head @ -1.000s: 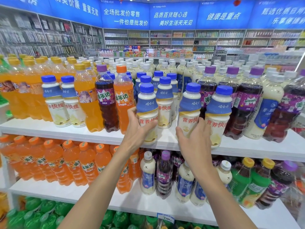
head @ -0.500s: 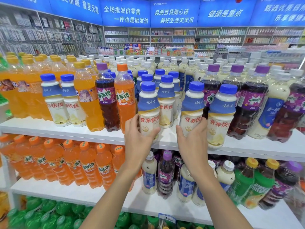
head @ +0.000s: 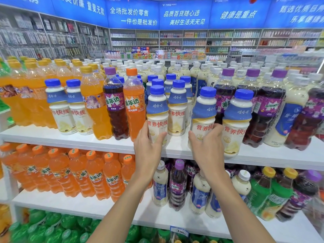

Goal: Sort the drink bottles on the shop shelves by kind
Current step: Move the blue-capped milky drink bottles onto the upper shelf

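On the top shelf (head: 105, 142) stand mixed drink bottles. My left hand (head: 149, 148) grips the lower part of a white milk-drink bottle with a blue cap (head: 157, 109). My right hand (head: 206, 148) grips a second blue-capped milk bottle (head: 204, 111), which tilts slightly left. A third milk bottle (head: 236, 120) stands just right of it, a fourth (head: 178, 109) behind and between my hands. Left of my left hand stand an orange soda bottle (head: 134, 104) and a dark grape soda bottle (head: 114, 106).
Two more blue-capped milk bottles (head: 70, 107) stand among yellow-capped orange drinks (head: 24, 95) at the left. Purple-capped grape sodas (head: 266, 109) and white-capped pale bottles crowd the right. The middle shelf (head: 122, 209) holds orange sodas, mixed bottles and green ones (head: 263, 195).
Both hands with their milk bottles have come forward, toward the shelf's front edge. The right bottle now tilts a little to the left.
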